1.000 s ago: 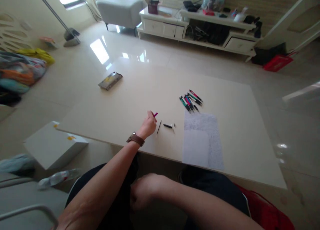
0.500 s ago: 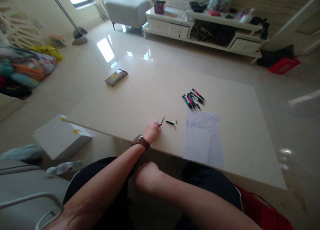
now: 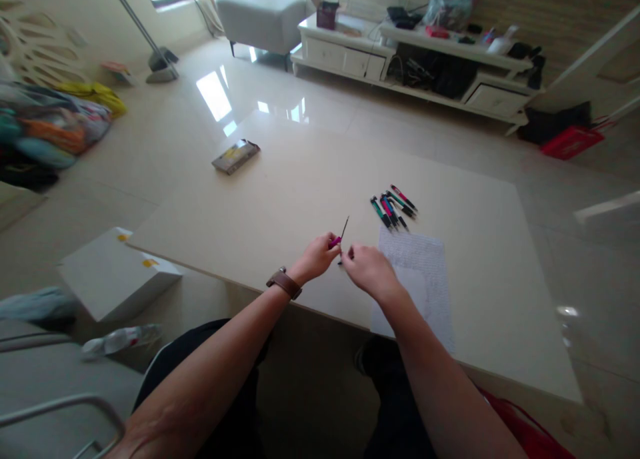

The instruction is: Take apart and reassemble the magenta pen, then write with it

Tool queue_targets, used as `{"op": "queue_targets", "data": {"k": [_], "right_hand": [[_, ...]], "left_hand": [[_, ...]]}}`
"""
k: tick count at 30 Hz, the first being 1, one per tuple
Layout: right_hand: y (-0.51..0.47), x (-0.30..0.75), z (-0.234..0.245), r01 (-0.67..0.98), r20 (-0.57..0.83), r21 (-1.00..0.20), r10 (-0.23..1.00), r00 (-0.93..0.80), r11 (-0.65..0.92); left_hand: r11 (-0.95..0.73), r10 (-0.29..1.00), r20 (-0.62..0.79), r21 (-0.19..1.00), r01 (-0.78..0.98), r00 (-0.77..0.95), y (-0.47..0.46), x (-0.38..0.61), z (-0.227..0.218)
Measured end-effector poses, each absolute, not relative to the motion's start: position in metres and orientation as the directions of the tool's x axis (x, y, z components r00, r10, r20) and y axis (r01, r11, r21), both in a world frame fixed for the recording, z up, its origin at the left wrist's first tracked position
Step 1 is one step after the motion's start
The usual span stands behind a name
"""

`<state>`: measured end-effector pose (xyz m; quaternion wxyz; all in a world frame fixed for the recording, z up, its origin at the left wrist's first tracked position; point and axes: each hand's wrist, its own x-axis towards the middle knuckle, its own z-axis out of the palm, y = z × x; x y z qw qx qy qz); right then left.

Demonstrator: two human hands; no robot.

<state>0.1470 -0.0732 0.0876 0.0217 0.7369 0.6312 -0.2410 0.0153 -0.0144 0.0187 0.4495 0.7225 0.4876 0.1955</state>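
Observation:
My left hand [image 3: 316, 256], a watch on its wrist, is closed on a magenta pen barrel [image 3: 334, 243] above the table. A thin dark pen refill [image 3: 345, 227] points up and away from the barrel's end. Close beside it, my right hand [image 3: 370, 267] has its fingers pinched together; whatever they hold is too small or hidden to name. Below the fingertips a bit of a black pen part [image 3: 340, 263] shows, the rest covered by the hand. Several assembled pens [image 3: 385, 212] lie in a loose bunch beyond my right hand.
Patterned sheets of paper [image 3: 440, 266] lie partly under my right forearm. A flat grey box [image 3: 236, 156] rests at the far left of the white table [image 3: 300, 179]. On the floor to the left stand a white box [image 3: 107, 272] and a plastic bottle [image 3: 120, 340].
My right hand has come up from below the table edge to meet the left over the small pen parts. My left hand, holding the magenta barrel, has shifted slightly right.

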Motion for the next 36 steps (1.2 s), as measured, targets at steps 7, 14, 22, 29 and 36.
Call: {"op": "queue_targets", "data": {"k": [7, 14, 22, 29, 36], "right_hand": [[-0.054, 0.166, 0.072, 0.589, -0.134, -0.786, 0.982, 0.13, -0.185], [-0.059, 0.163, 0.086, 0.382, 0.115, -0.923, 0.913, 0.391, -0.046], [-0.059, 0.158, 0.087, 0.281, 0.138, -0.959, 0.92, 0.368, 0.031], [-0.054, 0.176, 0.075, 0.55, 0.133, -0.832, 0.936, 0.327, -0.074], [-0.044, 0.186, 0.041, 0.917, -0.292, -0.323, 0.946, 0.139, -0.234]], "left_hand": [[-0.106, 0.817, -0.086, 0.95, 0.295, 0.571, -0.018, 0.015, 0.037], [-0.093, 0.813, -0.112, 0.944, 0.317, 0.571, -0.02, 0.003, 0.044], [-0.069, 0.804, -0.147, 0.939, 0.336, 0.577, -0.02, -0.001, 0.044], [-0.064, 0.858, -0.161, 0.909, 0.412, 0.488, -0.018, 0.004, 0.043], [-0.002, 0.899, -0.22, 0.864, 0.504, 0.38, -0.019, 0.01, 0.039]]}}
